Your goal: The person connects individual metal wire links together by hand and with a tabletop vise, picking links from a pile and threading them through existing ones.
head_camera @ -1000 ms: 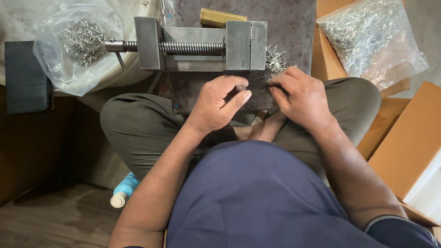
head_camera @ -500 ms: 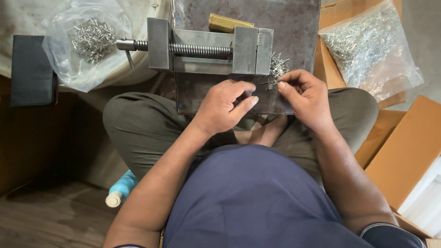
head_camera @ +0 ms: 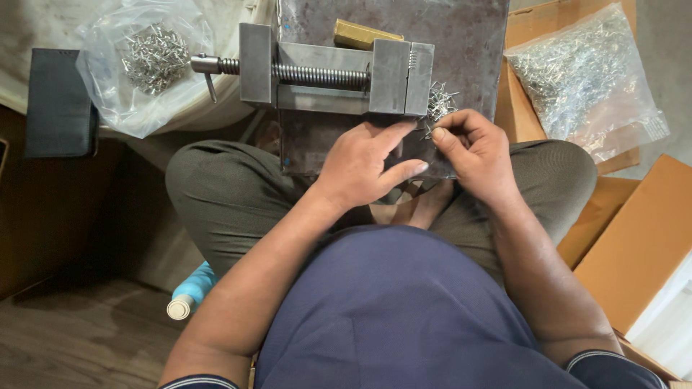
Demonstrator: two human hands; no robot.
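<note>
Pinching pins point(head_camera: 440, 103) beside vise point(head_camera: 335, 70)

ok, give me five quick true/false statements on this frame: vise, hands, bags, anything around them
1. The grey metal vise lies on a dark steel plate. True.
2. The left hand grips the vise's handle. False: it rests by the vise's jaw end, index finger extended; the handle is apart at the far left.
3. The right hand pinches at a small pile of silvery metal pins beside the vise. True.
4. Only one clear plastic bag of metal pieces is in view. False: one bag lies at left, another bag at right.
5. A brass-coloured block lies behind the vise. True.
</note>
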